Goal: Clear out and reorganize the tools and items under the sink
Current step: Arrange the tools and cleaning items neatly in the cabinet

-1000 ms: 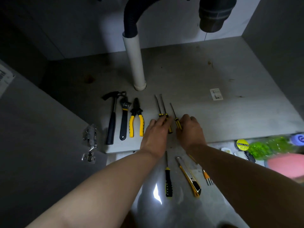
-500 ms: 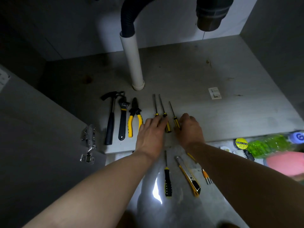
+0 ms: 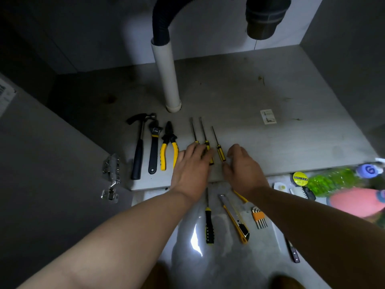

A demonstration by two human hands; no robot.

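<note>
While the hammer [image 3: 139, 147], the wrench [image 3: 154, 146] and the pliers [image 3: 169, 146] lie in a row on the cabinet floor [image 3: 270, 147], the left hand [image 3: 190, 166] lies flat, fingers straight, over two screwdrivers [image 3: 203, 130]. The right hand [image 3: 243, 170], relaxed, grasps nothing just beside the third screwdriver [image 3: 219, 152].

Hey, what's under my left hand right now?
The left hand lies over the handles of two screwdrivers; their shafts stick out past the fingers. The leftmost handle is almost wholly hidden. Anything else beneath the palm cannot be seen.
</note>
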